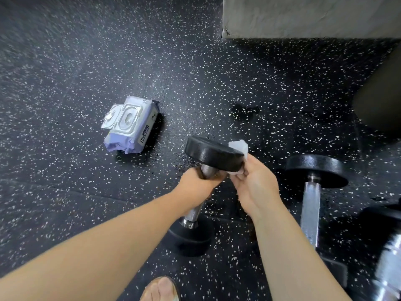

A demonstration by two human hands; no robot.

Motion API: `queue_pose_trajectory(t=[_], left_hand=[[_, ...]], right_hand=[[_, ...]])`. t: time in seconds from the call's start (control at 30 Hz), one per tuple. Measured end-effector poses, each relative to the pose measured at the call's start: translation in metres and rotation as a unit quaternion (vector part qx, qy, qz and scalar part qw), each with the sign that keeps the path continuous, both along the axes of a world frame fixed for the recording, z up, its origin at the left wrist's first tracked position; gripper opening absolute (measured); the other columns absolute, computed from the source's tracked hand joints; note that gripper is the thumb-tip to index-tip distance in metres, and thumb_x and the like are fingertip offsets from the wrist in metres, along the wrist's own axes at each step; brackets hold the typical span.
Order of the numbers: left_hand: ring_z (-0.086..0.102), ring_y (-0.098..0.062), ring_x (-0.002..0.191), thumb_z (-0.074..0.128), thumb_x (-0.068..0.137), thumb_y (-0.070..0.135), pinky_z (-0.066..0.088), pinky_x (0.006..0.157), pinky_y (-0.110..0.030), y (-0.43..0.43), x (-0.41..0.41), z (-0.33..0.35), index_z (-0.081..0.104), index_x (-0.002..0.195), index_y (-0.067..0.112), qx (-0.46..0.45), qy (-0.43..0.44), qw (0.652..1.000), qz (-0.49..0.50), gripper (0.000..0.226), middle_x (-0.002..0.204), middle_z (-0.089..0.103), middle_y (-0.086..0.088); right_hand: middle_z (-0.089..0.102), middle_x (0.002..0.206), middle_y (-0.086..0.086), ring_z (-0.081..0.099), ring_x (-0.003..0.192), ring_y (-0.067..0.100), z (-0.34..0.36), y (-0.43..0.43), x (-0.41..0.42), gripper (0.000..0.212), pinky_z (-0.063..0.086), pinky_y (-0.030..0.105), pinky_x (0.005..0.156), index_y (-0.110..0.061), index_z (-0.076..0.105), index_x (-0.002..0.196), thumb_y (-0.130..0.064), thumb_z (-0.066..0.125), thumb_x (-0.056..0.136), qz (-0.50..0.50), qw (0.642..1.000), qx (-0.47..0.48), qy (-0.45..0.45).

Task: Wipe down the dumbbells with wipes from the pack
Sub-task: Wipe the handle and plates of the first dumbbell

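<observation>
Held dumbbell (213, 154): propped at a tilt on the floor (65, 192). Its lower head is down and near, its upper head raised, and the long axis runs near-low to far-high.

I have the left hand (195, 183) wrapped round the handle just under the upper head. The right hand (256, 183) pinches the white wipe (238, 145) against that head's right rim, and the wipe pokes out above the fingers. The rim lies just beyond both hands, with the right hand on it.

My judgement: the next stroke follows the rim, so the left hand must turn the handle.

Pack (130, 124): on the floor well off to the left, lid apparently flipped open.

Second dumbbell (311, 196): lies flat on the right, untouched, axis running near to far.
</observation>
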State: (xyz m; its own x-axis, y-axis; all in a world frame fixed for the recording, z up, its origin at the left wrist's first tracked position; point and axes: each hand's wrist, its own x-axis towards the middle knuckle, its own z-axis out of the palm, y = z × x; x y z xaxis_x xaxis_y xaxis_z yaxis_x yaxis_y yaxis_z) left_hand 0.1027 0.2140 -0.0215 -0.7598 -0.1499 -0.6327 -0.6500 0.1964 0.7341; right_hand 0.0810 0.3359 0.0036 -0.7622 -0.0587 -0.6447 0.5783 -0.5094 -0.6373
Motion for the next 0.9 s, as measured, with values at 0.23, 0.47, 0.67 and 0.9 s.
queue_pose_trajectory(t=[0.23, 0.47, 0.67, 0.9], left_hand=[[0.053, -0.019, 0.058, 0.069, 0.084, 0.023, 0.045, 0.061, -0.03, 0.0, -0.013, -0.015, 0.052, 0.071, 0.019, -0.104, 0.025, 0.994, -0.032, 0.022, 0.064, 0.057, -0.001], [0.044, -0.012, 0.052, 0.063, 0.081, 0.017, 0.036, 0.052, -0.025, -0.001, -0.016, -0.02, 0.048, 0.064, 0.015, -0.122, 0.041, 0.989, -0.073, 0.023, 0.059, 0.05, 0.002], [0.044, -0.016, 0.058, 0.06, 0.082, 0.013, 0.039, 0.058, -0.028, 0.003, -0.013, -0.019, 0.057, 0.07, 0.008, -0.116, 0.055, 0.986, -0.104, 0.013, 0.065, 0.055, -0.005], [0.045, -0.013, 0.05, 0.066, 0.084, 0.014, 0.038, 0.052, -0.024, 0.005, -0.015, -0.025, 0.049, 0.068, 0.019, -0.055, 0.008, 0.995, -0.077, 0.024, 0.057, 0.05, 0.002]], right_hand=[[0.066, 0.101, -0.01, 0.059, 0.084, -0.005, -0.015, -0.023, 0.032, 0.046, 0.039, 0.002, 0.078, -0.026, 0.043, 0.144, -0.013, 0.035, 0.101, 0.025, 0.91, 0.379, 0.169], [0.054, 0.137, 0.015, 0.047, 0.131, 0.029, -0.032, -0.027, 0.033, 0.046, 0.034, 0.031, 0.113, 0.0, 0.058, 0.129, 0.014, 0.049, 0.086, 0.011, 0.691, 0.575, 0.438], [0.062, 0.127, 0.019, 0.056, 0.122, 0.034, -0.017, -0.02, 0.0, 0.045, 0.028, 0.035, 0.113, 0.002, 0.067, 0.116, 0.004, 0.037, 0.083, 0.133, 0.588, 0.575, 0.552], [0.048, 0.144, 0.008, 0.044, 0.136, 0.025, -0.038, 0.042, 0.022, 0.06, 0.028, 0.025, 0.116, -0.008, 0.052, 0.136, 0.021, 0.052, 0.083, 0.168, 0.622, 0.567, 0.513]])
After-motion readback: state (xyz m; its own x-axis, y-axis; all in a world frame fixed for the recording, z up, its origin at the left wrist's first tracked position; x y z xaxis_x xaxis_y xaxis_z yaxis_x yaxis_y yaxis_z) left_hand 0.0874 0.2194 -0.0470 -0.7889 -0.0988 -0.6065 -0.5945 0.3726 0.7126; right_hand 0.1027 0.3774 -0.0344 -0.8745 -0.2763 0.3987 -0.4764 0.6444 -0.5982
